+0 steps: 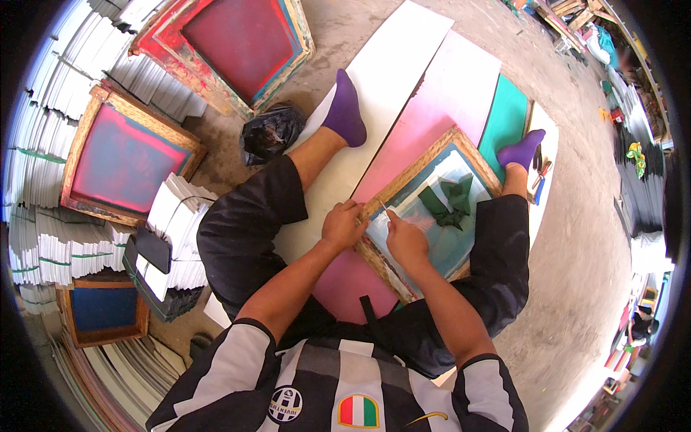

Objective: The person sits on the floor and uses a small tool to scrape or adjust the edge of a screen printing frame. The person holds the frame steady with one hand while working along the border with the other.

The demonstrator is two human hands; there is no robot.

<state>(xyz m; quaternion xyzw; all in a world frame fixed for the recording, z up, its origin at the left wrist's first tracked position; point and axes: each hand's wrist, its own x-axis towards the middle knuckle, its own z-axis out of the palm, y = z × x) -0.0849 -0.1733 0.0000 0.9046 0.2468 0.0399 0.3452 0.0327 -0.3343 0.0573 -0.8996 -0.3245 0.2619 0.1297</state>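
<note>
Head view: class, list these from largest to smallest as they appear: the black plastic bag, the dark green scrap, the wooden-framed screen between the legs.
1. Wooden-framed screen
2. Black plastic bag
3. Dark green scrap

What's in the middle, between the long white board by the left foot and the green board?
A pink board lies between the white board and the green board, in the head view.

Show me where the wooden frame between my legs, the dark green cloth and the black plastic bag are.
Wooden frame (414, 171): head view, on its upper-left bar.
Dark green cloth (459, 198): head view, on its crumpled right part.
Black plastic bag (282, 128): head view, near its middle.
</note>
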